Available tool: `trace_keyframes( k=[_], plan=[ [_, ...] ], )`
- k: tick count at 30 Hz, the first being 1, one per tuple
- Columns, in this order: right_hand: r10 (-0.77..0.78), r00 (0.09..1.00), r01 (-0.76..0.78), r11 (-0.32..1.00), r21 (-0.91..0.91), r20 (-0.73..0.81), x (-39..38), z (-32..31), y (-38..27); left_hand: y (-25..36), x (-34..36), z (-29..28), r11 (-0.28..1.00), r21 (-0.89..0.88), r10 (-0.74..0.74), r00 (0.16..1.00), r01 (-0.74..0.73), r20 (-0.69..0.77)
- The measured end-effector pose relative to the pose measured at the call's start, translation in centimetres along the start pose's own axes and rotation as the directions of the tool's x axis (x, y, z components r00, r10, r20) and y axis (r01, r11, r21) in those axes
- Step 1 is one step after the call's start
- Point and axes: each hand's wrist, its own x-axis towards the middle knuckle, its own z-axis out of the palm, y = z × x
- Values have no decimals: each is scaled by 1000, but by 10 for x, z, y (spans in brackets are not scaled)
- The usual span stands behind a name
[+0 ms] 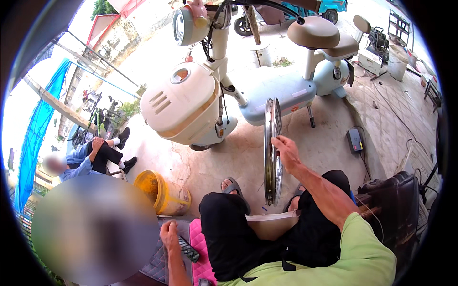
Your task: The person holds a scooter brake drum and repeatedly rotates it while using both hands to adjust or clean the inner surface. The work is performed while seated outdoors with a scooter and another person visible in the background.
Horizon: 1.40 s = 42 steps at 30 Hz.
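Note:
My right hand (pixel 284 150) grips a metal wheel rim (pixel 270 176), held upright and nearly edge-on between my knees and a white and pale-blue electric scooter (pixel 274 88). My left hand (pixel 169 231), at the lower left, has its fingers curled; what they hold, if anything, I cannot make out. It is beside a black object with buttons (pixel 188 249) on a grey quilted pad next to a pink quilted cushion (pixel 202 257). My sandalled feet are on the concrete floor (pixel 181 157) either side of the rim.
A yellow bucket (pixel 174 195) stands left of my feet. A seated person (pixel 90 157) is farther left, near bicycles (pixel 98 114). A black box with a cable (pixel 354 140) lies to the right, with a white bucket (pixel 397 62), machinery (pixel 379 43) and dark clutter (pixel 393 205).

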Motion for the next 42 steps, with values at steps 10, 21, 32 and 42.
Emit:
trace_keyframes(
  k=[10,21,32,42],
  plan=[
    [138,974,-82,953,-290,180,-16,-11,12,161,-6,251,948,-246,317,697,-203,644],
    [138,914,2,939,-344,381,4,-20,23,162,8,391,984,-50,135,534,-170,834],
    [54,971,-94,982,164,232,56,-19,63,160,3,399,879,-252,467,625,-405,626],
    [-134,977,131,991,29,166,50,-6,87,152,11,410,889,-272,456,656,-369,602]
  ],
)
